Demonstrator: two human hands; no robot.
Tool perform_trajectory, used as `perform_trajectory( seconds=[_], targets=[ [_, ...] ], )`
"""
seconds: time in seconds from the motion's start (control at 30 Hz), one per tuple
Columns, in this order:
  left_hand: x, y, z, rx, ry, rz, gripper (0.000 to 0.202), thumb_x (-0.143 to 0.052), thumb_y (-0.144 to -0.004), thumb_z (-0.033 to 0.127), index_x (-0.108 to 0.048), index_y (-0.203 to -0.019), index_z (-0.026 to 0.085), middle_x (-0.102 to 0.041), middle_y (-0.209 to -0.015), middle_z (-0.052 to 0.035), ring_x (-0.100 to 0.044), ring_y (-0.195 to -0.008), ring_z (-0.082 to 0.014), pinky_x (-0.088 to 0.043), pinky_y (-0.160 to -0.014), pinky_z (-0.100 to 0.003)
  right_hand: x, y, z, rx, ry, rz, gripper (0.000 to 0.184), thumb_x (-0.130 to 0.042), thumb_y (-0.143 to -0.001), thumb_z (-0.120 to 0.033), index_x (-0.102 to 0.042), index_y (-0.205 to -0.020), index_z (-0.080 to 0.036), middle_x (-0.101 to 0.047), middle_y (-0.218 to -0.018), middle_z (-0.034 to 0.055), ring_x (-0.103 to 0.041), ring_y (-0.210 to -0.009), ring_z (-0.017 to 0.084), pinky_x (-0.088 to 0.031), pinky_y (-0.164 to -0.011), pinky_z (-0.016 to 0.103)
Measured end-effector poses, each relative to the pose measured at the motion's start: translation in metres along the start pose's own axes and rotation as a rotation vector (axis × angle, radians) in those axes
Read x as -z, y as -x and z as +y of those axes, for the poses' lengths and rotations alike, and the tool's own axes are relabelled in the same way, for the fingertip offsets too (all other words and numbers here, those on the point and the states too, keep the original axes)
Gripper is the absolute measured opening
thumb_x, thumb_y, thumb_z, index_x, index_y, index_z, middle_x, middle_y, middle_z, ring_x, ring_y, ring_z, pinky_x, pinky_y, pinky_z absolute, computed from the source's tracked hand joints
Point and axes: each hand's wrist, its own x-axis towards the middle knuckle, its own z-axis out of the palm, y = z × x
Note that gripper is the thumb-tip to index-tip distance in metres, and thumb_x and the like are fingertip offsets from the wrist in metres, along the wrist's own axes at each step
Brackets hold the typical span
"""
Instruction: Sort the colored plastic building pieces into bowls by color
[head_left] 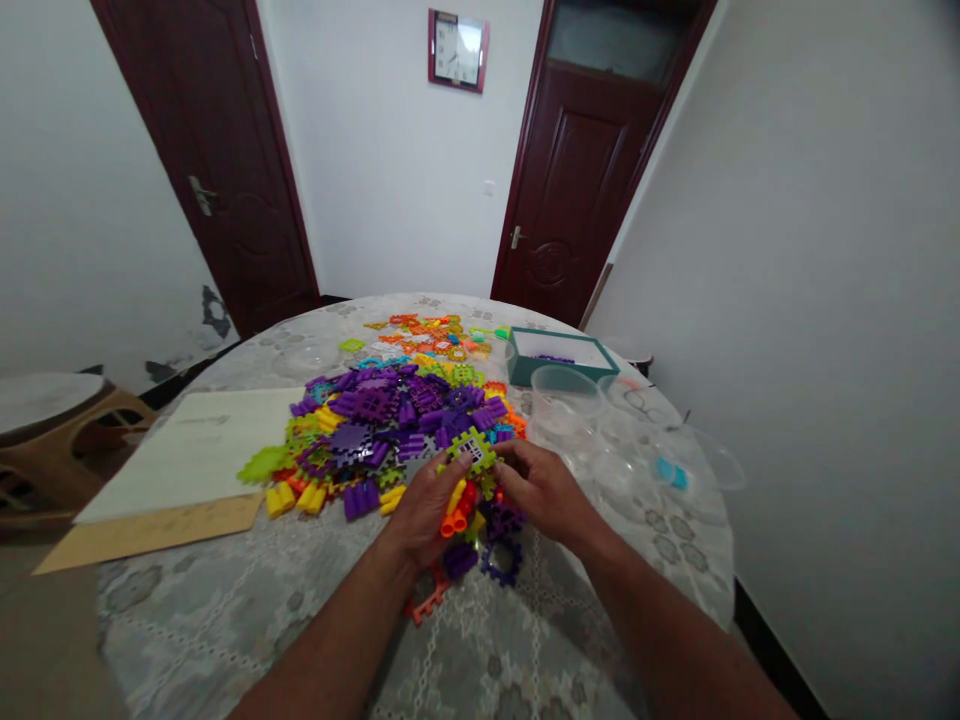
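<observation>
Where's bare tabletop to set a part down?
Bare patches of grey-white patterned tablecloth: near edge, between left forearm and right forearm; front left, between the long flat tan strip and left forearm. Crowded: centre, the heap of multicoloured notched plastic pieces; right, clear round plastic tubs; behind those, the teal rectangular box.

Green plate (471, 452): square, lime green, edges toothed; a pale centre is crossed by dark bars; held tilted in front of the toy-piece pile (397, 415).
Tube pieces (459, 510): orange, red and yellow; round open ends are turned nearward; positioned just below the green plate.
Dark purple ring (501, 562): toothed, open-centred; positioned below and right of the tube pieces.
Attachment: cannot be determined.
</observation>
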Motion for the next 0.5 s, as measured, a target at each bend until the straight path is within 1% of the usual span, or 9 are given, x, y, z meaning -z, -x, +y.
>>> perform_trajectory(
  seconds=[0.07, 0.13, 0.2, 0.27, 0.33, 0.43, 0.5],
  targets=[
    [0.001, 0.0, 0.0, -0.003, -0.027, -0.008, 0.037, -0.082, -0.086, 0.048, -0.067, -0.103, 0.018, -0.069, -0.074, -0.0007, -0.063, -0.055, -0.0117, -0.053, -0.053, -0.022, 0.01, -0.001, 0.001, -0.012, 0.048, 0.02, 0.023, -0.06, -0.096, -0.029, -0.076, -0.11, -0.022, -0.072, -0.08, -0.0012, -0.064, -0.07, 0.014, -0.049, -0.064, 0.025],
    [0.003, -0.001, 0.001, 0.015, -0.046, -0.003, 0.038, -0.081, -0.087, 0.047, -0.068, -0.105, 0.018, -0.071, -0.076, -0.0018, -0.064, -0.056, -0.0123, -0.055, -0.055, -0.023, 0.032, -0.004, 0.004, -0.038, 0.079, 0.049, 0.022, -0.06, -0.095, -0.029, -0.075, -0.107, -0.021, -0.071, -0.077, -0.0018, -0.063, -0.067, 0.014, -0.049, -0.062, 0.024],
    [0.004, -0.002, 0.002, 0.035, -0.039, 0.019, 0.038, -0.083, -0.085, 0.047, -0.068, -0.107, 0.019, -0.071, -0.076, -0.0017, -0.063, -0.054, -0.0128, -0.054, -0.053, -0.024, 0.064, -0.01, 0.013, -0.081, 0.097, 0.114, 0.023, -0.06, -0.094, -0.031, -0.073, -0.109, -0.02, -0.07, -0.077, -0.0019, -0.064, -0.064, 0.013, -0.05, -0.059, 0.024],
    [0.004, -0.002, 0.002, 0.052, -0.025, 0.042, 0.038, -0.085, -0.082, 0.046, -0.068, -0.105, 0.021, -0.07, -0.072, -0.0003, -0.061, -0.05, -0.013, -0.052, -0.049, -0.024, 0.103, -0.017, 0.027, -0.139, 0.137, 0.22, 0.025, -0.061, -0.093, -0.034, -0.07, -0.11, -0.019, -0.07, -0.078, -0.0011, -0.065, -0.061, 0.014, -0.05, -0.055, 0.024],
    [0.003, -0.002, 0.002, 0.058, -0.028, 0.055, 0.038, -0.086, -0.081, 0.045, -0.067, -0.104, 0.021, -0.07, -0.072, 0.0001, -0.062, -0.051, -0.0135, -0.053, -0.049, -0.024, 0.142, -0.025, 0.044, -0.188, 0.228, 0.342, 0.024, -0.062, -0.091, -0.036, -0.069, -0.106, -0.018, -0.073, -0.082, 0.0011, -0.066, -0.061, 0.014, -0.05, -0.055, 0.024],
    [0.0, 0.001, 0.002, 0.053, -0.073, 0.053, 0.04, -0.085, -0.081, 0.045, -0.068, -0.107, 0.02, -0.071, -0.076, -0.0009, -0.067, -0.058, -0.0145, -0.054, -0.053, -0.024, 0.191, -0.036, 0.073, -0.259, 0.455, 0.487, 0.023, -0.061, -0.091, -0.034, -0.069, -0.105, -0.018, -0.077, -0.09, 0.0042, -0.068, -0.063, 0.014, -0.052, -0.062, 0.026],
    [-0.002, 0.002, 0.002, 0.065, -0.096, 0.034, 0.04, -0.085, -0.081, 0.045, -0.068, -0.106, 0.019, -0.069, -0.073, -0.0002, -0.066, -0.057, -0.0143, -0.052, -0.052, -0.023, 0.212, -0.041, 0.089, -0.307, 0.595, 0.563, 0.022, -0.06, -0.091, -0.031, -0.072, -0.105, -0.018, -0.079, -0.097, 0.0073, -0.07, -0.071, 0.016, -0.054, -0.071, 0.029]
  ],
)
